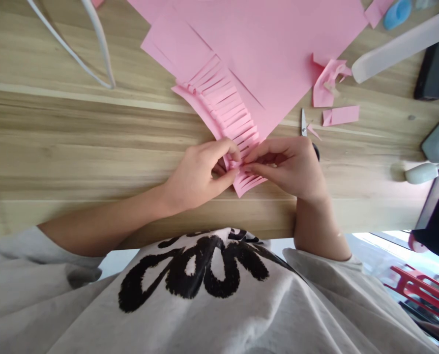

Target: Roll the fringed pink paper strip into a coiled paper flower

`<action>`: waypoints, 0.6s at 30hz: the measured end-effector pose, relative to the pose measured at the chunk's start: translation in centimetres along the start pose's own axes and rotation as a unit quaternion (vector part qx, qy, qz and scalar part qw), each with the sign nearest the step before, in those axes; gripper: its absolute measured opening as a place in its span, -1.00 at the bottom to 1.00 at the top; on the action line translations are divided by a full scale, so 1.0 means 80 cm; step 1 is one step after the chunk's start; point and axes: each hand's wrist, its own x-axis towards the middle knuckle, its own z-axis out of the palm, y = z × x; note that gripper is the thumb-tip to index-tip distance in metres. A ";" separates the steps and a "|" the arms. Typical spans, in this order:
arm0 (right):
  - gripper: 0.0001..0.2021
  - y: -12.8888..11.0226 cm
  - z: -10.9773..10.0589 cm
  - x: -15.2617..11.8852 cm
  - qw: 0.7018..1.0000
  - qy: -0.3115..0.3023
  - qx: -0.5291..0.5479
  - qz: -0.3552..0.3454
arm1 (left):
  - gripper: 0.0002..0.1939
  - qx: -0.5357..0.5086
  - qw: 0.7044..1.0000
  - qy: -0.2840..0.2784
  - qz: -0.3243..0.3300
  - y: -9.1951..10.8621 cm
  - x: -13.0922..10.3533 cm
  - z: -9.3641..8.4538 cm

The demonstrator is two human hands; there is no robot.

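Observation:
A pink paper strip [237, 115] with many narrow cut slits lies slanted on the wooden table, its upper end over larger pink sheets [278, 44]. Near its lower end, my left hand [204, 169] pinches the strip's edge between thumb and fingers. My right hand [289, 164] meets it from the right, thumb and index finger pinched on the fringe of the same strip. The fingertips of both hands nearly touch. Small curled bits run along the strip's left edge. Scissors [304, 123] lie just beyond my right hand, their handles partly hidden by it.
Pink scraps [328, 83] and a small folded pink piece [340, 115] lie right of the sheets. Farther right are a blue object [397, 14], a long whitish bar [403, 49] and a black box [436, 69]. A white cable [103, 49] loops at upper left.

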 end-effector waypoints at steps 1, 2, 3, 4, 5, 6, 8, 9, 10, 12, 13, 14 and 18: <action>-0.89 0.001 0.000 0.000 1.000 -0.001 0.002 0.001 | -0.85 -0.001 1.000 0.000 0.000 0.000 0.000 0.000; -0.88 0.001 0.000 0.000 1.000 -0.002 0.003 0.002 | -0.85 -0.002 1.000 0.000 0.000 0.000 0.000 0.000; -0.88 0.002 -0.001 0.000 1.000 -0.003 0.005 0.001 | -0.85 -0.002 1.000 0.000 0.000 0.000 0.000 0.000; -0.88 0.003 -0.001 -0.001 1.000 -0.004 0.007 -0.001 | -0.85 -0.002 1.000 0.001 0.000 0.000 0.000 0.000; -0.89 0.003 -0.001 -0.001 1.000 -0.006 0.008 -0.005 | -0.85 -0.002 1.000 0.002 0.000 0.000 0.000 0.000; -0.90 0.003 -0.002 -0.001 1.000 -0.007 0.010 -0.007 | -0.85 -0.003 1.000 0.002 0.001 0.000 0.000 0.000; -0.90 0.003 -0.002 -0.002 1.000 -0.008 0.014 -0.007 | -0.86 -0.005 1.000 0.003 0.003 0.000 0.000 0.001; -0.90 0.003 -0.002 -0.002 1.000 -0.008 0.016 -0.006 | -0.87 -0.005 1.000 0.003 0.002 0.000 0.000 0.001; -0.90 0.002 -0.002 -0.002 1.000 -0.008 0.019 -0.003 | -0.87 -0.005 1.000 0.003 0.001 0.000 0.001 0.001; -0.88 0.001 -0.002 -0.002 1.000 -0.008 0.030 0.002 | -0.88 -0.003 1.000 0.002 -0.001 0.000 0.001 0.001; -0.88 0.001 -0.001 -0.001 0.999 -0.008 0.038 0.004 | -0.89 -0.003 1.000 0.002 -0.002 0.001 0.001 0.000; -0.87 0.000 -0.001 -0.001 0.999 -0.007 0.044 0.007 | -0.89 -0.003 1.000 0.002 -0.001 0.001 0.001 0.000; -0.88 -0.001 0.000 -0.002 0.999 -0.003 0.053 0.013 | -0.89 -0.003 1.000 -0.001 -0.002 0.001 0.000 0.000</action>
